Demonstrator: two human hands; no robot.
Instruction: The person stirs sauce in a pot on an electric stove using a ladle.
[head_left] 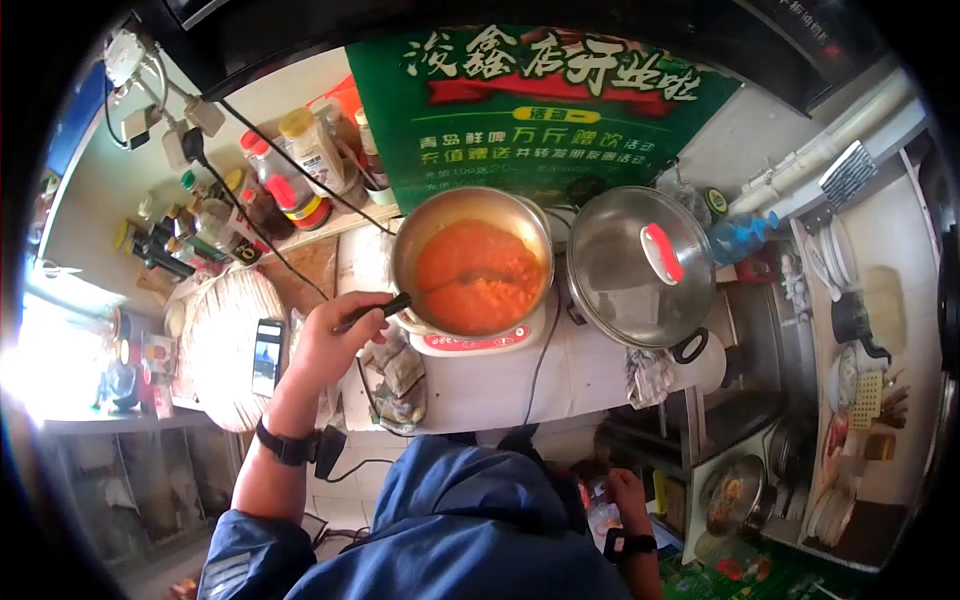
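My left hand [345,338] is closed around the black handle [385,307] of a cooking utensil. Its dark far end dips into a chunky red-orange sauce [470,270] that looks like tomato. The sauce lies in a steel pot [405,235] standing on a white cooker [480,342] with a red control panel. Low at the right of my body, my right hand [627,493] has its fingers curled beside a clear, crumpled-looking plastic item [601,508]. Whatever is in those fingers, if anything, is hidden.
Right of the pot is a pan with a glass lid [625,285] and red knob. A cloth [398,375] and a phone [267,357] on a round wooden board [215,330] lie left. Bottles [285,185] line the back. A black cable [265,235] crosses the counter's left side.
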